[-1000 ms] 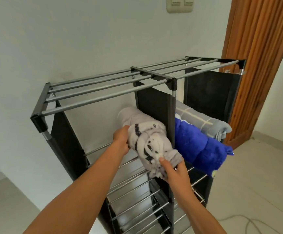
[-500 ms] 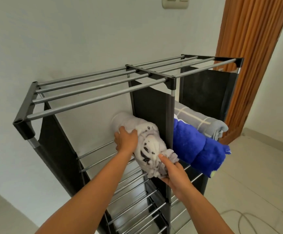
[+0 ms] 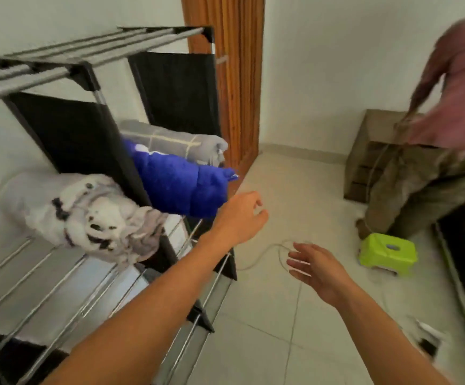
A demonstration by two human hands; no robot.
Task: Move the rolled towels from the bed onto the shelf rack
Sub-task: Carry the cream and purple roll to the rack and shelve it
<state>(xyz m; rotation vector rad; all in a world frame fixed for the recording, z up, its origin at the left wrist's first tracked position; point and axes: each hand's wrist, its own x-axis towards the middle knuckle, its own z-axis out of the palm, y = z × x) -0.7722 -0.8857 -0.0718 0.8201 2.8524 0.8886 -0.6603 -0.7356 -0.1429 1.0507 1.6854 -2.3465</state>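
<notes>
On the rack (image 3: 81, 76), a white towel (image 3: 81, 215) lies left of the black divider, with a blue towel (image 3: 181, 187) and grey towel (image 3: 170, 141) right of it (all rolled). Right of the rack, the left hand (image 3: 239, 215) and right hand (image 3: 317, 269) hover with fingers spread, holding nothing.

No legible txt, labels, brands or nos. anywhere in view.
</notes>
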